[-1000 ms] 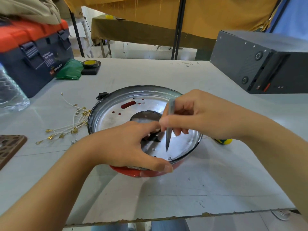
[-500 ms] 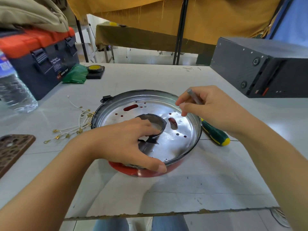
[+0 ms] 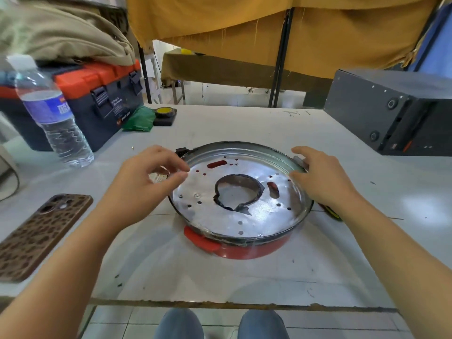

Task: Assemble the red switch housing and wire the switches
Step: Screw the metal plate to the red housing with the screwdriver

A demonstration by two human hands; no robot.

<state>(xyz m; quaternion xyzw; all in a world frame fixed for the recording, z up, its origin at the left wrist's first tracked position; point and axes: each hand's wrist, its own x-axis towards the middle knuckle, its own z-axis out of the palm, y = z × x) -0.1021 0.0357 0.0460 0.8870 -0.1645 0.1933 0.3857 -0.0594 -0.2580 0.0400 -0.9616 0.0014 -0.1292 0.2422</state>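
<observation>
Two bare hands flanked the round red switch housing with its shiny perforated metal plate (image 3: 241, 199), which sat mid-bench on the white bench (image 3: 220, 272). Left hand (image 3: 144, 184) hovered at the housing's left rim, fingers (image 3: 179, 176) loosely curled, thumb and index close together; whether they pinched anything, cannot tell. Right hand (image 3: 320, 177) rested against the right rim, fingers relaxed and apart, next to a grey screwdriver shaft (image 3: 299, 160). Clear plastic water bottle (image 3: 52, 116), orange-and-black toolbox (image 3: 97, 99) and brown patterned phone (image 3: 41, 236) sat on the left, dark grey metal box (image 3: 391, 111) at far right.
</observation>
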